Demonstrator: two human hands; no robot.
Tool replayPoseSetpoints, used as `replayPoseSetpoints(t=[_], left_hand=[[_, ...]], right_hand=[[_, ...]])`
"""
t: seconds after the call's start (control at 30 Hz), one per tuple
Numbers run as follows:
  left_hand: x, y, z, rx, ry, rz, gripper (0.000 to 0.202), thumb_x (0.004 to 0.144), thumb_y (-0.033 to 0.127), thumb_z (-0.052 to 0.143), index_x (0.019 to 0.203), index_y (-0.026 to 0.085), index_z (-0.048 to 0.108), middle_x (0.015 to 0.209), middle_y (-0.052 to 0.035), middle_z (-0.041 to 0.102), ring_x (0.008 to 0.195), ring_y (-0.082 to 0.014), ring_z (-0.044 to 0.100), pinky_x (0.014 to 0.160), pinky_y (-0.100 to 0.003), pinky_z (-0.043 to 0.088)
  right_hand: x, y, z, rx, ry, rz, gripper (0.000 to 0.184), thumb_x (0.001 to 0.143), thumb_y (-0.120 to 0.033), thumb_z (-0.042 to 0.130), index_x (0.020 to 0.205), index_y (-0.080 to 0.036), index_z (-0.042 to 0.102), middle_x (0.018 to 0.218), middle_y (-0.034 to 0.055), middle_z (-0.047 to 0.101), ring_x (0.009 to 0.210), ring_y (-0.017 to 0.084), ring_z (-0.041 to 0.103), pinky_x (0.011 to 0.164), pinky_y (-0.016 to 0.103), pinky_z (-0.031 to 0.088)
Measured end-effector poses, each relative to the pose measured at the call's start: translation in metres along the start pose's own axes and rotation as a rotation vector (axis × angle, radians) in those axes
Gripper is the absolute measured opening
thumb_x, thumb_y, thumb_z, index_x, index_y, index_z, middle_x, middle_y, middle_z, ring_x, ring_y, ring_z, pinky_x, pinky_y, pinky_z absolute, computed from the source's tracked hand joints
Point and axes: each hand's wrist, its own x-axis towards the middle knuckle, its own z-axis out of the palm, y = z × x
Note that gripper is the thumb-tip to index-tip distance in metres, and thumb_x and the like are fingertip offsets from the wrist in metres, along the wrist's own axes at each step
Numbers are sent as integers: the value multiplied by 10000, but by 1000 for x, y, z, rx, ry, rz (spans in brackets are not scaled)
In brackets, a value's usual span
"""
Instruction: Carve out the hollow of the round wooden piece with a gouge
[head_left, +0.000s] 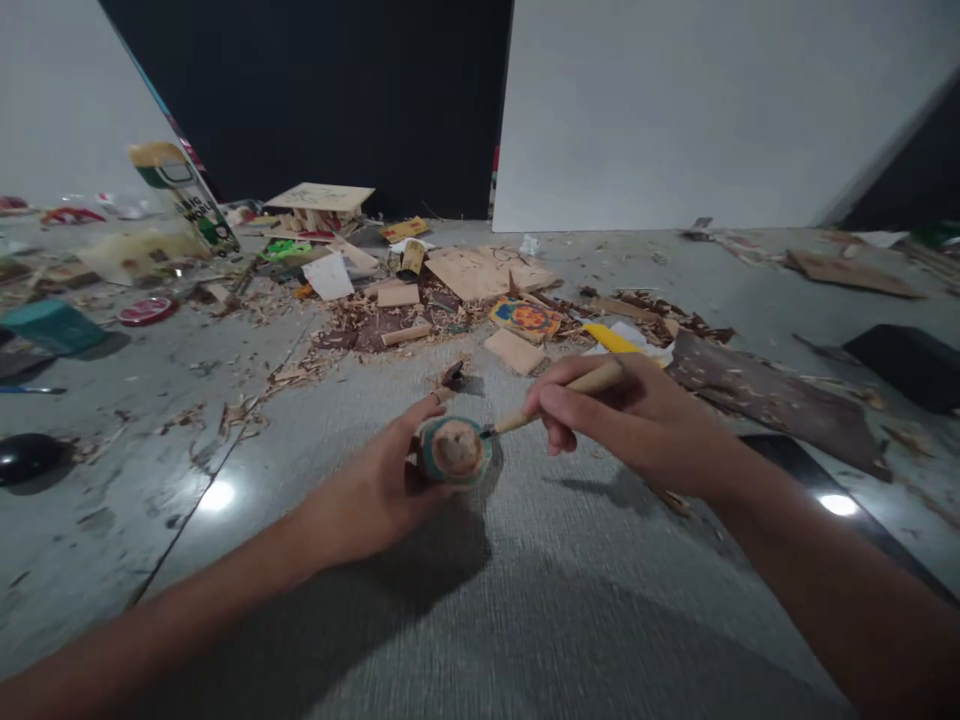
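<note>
My left hand (pixel 382 480) is wrapped round a small round wooden piece (pixel 458 447) with a teal outer side and a bare, rough, hollowed face turned up toward me. Between the thumb and fingers of my right hand (pixel 600 410) is a slim wooden-handled tool (pixel 517 420). Its short dark tip meets the right rim of the piece; whether it is a brush or a blade I cannot tell. Just beyond my left fingers, a small dark-headed object (pixel 453 374) rests on the grey floor.
Wood shavings (pixel 352 325) and scraps lie ahead, with a plywood sheet (pixel 487 272) and an orange-and-blue painted piece (pixel 525 318). A teal block (pixel 54 326) and a black rounded object (pixel 30 460) are at left. On the right are a bark slab (pixel 772 400) and a black block (pixel 907 365).
</note>
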Motion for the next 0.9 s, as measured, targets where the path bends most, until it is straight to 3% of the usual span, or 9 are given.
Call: replayPoseSetpoints(t=[0.07,0.13,0.3,0.5,0.67,0.9], left_hand=[[4,-1,-1,252,60,31,737,803,395,691,1441,233,360,1438,-165,536,1200,-337,594,1008,-555,490],[9,-2,-3,404,43,40,674,782,427,724,1361,223,446,1333,-141,611,1171,-358,578,977,-557,486],[19,-6,-2,481,31,38,736,688,507,805,1289,175,539,1241,-148,641,1142,-366,563,953,-537,481],[23,-11,4,472,47,135,738,625,671,811,1161,186,665,1093,-101,697,1026,-314,614,916,-478,478],[21,-15,5,448,75,168,779,592,740,792,1120,183,663,1001,-80,699,928,-281,614,862,-451,471],[21,-21,6,426,88,168,731,592,785,755,1042,216,664,957,-59,687,893,-266,595,797,-435,472]], right_hand=[[5,9,2,15,-57,45,367,1006,-371,484,825,-160,724,622,28,631,604,146,606,550,247,466],[9,16,3,3,-111,87,393,1016,-367,450,854,-147,733,651,37,634,623,146,598,570,253,454],[16,23,4,-114,-159,192,310,978,-303,479,1015,-155,748,699,28,650,595,135,557,511,241,378],[30,19,10,-247,-194,122,240,923,-268,551,846,-199,767,592,-20,600,484,104,460,420,225,292],[28,20,15,-338,-193,-43,207,828,-145,598,875,-238,778,730,-26,728,619,135,633,550,231,460],[16,23,31,-338,-170,-162,136,872,-183,617,876,-227,745,658,-47,689,523,89,591,497,231,420]])
